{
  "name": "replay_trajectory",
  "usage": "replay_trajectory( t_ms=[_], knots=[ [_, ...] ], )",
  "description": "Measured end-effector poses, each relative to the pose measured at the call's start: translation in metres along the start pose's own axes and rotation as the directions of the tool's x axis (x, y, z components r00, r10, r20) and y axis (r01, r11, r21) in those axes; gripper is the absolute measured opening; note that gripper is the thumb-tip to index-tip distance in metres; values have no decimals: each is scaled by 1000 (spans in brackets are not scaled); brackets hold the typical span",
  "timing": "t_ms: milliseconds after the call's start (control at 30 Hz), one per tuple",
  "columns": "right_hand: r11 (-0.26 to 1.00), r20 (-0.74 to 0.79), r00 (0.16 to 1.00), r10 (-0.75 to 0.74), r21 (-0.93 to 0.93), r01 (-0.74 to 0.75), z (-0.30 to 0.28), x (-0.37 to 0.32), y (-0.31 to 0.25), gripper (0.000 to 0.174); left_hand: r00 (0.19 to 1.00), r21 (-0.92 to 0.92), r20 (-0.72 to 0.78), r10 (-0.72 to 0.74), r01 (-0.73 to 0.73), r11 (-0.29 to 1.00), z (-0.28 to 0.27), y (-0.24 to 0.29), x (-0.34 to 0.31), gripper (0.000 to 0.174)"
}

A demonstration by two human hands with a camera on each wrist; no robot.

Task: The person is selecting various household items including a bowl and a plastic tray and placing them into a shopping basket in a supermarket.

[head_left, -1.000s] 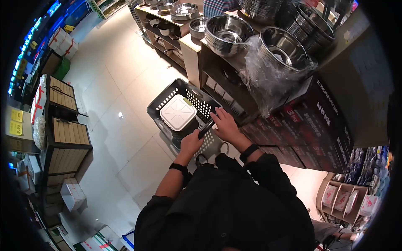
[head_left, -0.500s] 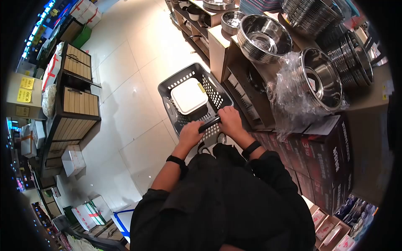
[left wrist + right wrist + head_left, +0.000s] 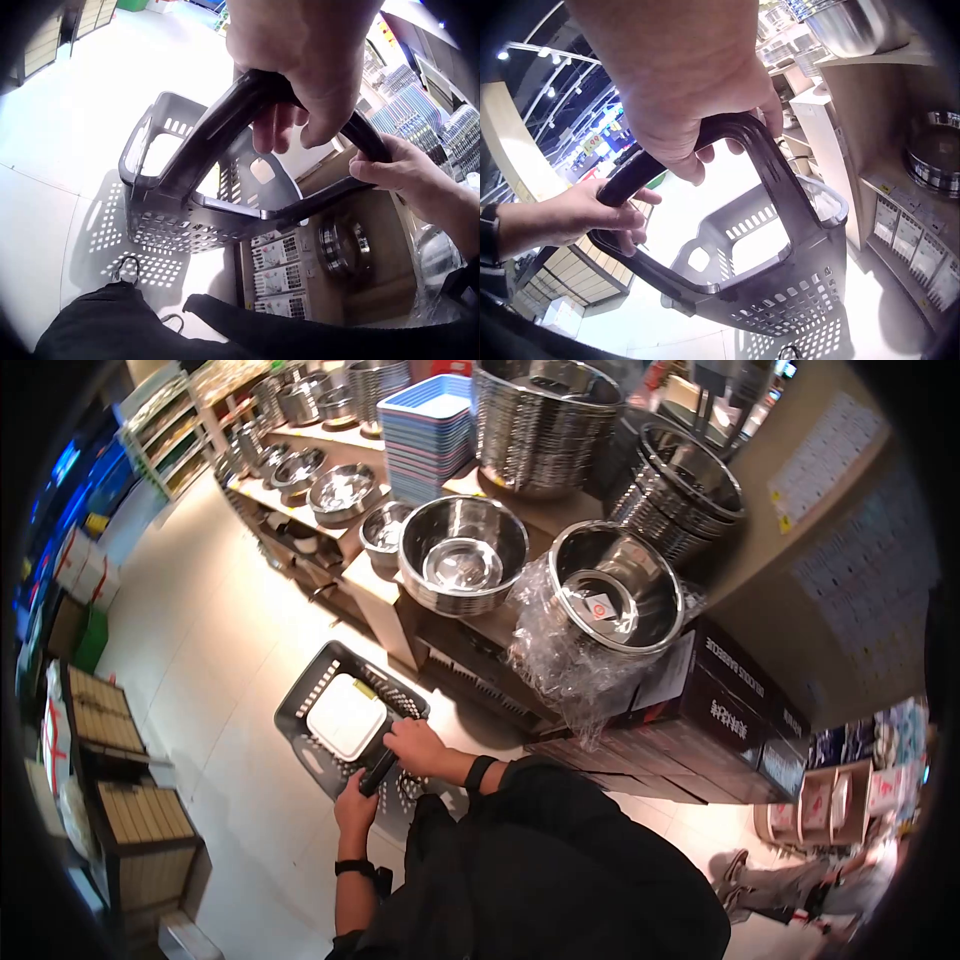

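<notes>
A dark grey plastic shopping basket [image 3: 287, 712] with a perforated wall hangs or stands low in front of the body, above the tiled floor. Inside it lies a white square box [image 3: 346, 717] with a yellow-green label. My left hand [image 3: 355, 810] grips one end of the basket's black handle [image 3: 378, 771], fingers curled under it in the left wrist view. At the other corner of the handle, my right hand [image 3: 417, 748] holds on, its fingers wrapped over the bar [image 3: 742, 129] in the right wrist view. Both wrists wear black bands.
To the right runs a shelf with stacked steel bowls [image 3: 465, 560], a plastic-wrapped bowl stack [image 3: 615, 590] and blue trays [image 3: 430, 440]. Dark cartons [image 3: 700, 710] stand below. Wooden-fronted cabinets [image 3: 145, 820] line the left side. Another person's legs [image 3: 780, 885] show at lower right.
The head view has swung to the right, so the basket appears farther left and lower, and more of the bowl shelf shows. The right hand went from loosely touching the handle to gripping it.
</notes>
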State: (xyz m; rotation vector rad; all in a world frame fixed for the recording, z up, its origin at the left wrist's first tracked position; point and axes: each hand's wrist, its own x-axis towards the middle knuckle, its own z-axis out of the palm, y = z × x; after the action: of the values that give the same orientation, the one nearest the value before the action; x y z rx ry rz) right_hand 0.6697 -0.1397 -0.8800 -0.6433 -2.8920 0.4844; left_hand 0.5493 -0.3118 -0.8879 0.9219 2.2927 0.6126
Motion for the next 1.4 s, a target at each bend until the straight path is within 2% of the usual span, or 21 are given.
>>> replay_trajectory(
  t_ms=[67,133,200,233,267,333,367,467,533,733,800,1167,1200,1300,1333,1400],
  knots=[
    [1000,27,1000,3,-9,-3,5,13,1,27,997,12,71,-37,36,999,-5,-8,16,54],
    [999,25,998,52,14,-53,6,22,-2,28,997,14,81,19,-20,1000,-15,-8,28,52],
    [998,-23,998,64,-4,-64,8,30,-4,29,995,12,83,61,-62,998,-13,-19,42,50],
    [999,-137,990,33,-18,-36,10,35,-5,31,993,10,86,76,-77,997,-14,-21,49,46],
    [998,-146,988,42,-29,-47,12,40,-5,31,992,8,88,94,-95,995,-16,-24,55,46],
    [991,27,991,131,-8,-131,9,49,-8,31,986,2,135,97,-99,995,-24,-25,63,42],
    [989,64,987,149,-14,-148,8,55,-10,31,986,6,130,101,-102,995,-24,-29,69,41],
    [979,62,977,206,-5,-206,11,65,-13,31,981,6,150,122,-124,992,-34,-30,80,41],
    [985,-16,985,172,3,-172,15,68,-13,30,981,40,157,112,-120,992,-37,-34,85,41],
    [983,-29,983,181,-6,-182,21,81,-11,25,983,15,143,114,-118,993,-40,-36,95,40],
    [983,-3,984,179,-27,-179,22,87,-10,36,984,4,136,117,-119,993,-42,-36,99,40],
    [990,44,989,138,18,-139,26,115,-6,41,983,-32,135,125,-122,992,-55,-48,130,40],
    [987,124,981,149,38,-154,22,118,-5,47,983,-34,132,128,-124,992,-54,-51,134,40],
    [980,96,983,154,113,-164,4,113,-12,64,982,-16,143,120,-118,993,-60,-56,144,40],
    [993,-61,993,101,70,-97,3,109,-13,69,980,-23,147,134,-132,991,-62,-56,148,40],
    [972,-13,983,184,151,-180,-3,95,-15,71,977,-30,155,149,-146,989,-66,-56,157,40]
  ],
)
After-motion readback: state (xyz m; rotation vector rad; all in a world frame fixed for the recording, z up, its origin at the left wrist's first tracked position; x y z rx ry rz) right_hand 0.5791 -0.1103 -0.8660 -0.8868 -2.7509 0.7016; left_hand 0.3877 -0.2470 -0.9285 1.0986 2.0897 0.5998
